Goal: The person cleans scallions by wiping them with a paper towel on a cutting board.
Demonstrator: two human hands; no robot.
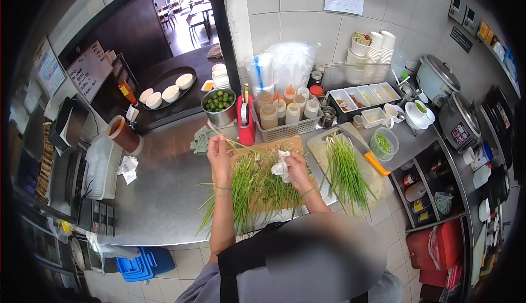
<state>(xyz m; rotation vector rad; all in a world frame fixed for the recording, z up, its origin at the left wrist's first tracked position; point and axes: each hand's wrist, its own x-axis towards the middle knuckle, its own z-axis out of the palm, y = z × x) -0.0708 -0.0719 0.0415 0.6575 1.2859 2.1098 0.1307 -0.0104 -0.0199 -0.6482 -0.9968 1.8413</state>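
Long green stalks (244, 190) lie spread over a brown board (260, 201) on the steel counter. My left hand (220, 160) is raised at the stalks' upper left, its fingers pinched on the end of a thin stalk that runs to the right. Crumpled white paper (280, 166) is gripped in my right hand (297, 171), above the right part of the pile. To the right, a second bunch of green stalks (346, 171) rests on a pale cutting board (370, 185), beside a knife with an orange handle (377, 164).
Behind the board stand a basket of sauce bottles (287, 130), a red holder (246, 122) and a metal pot of green fruits (218, 108). A tub of chopped greens (383, 144) is at the right. A green cloth (201, 139) lies left of the holder.
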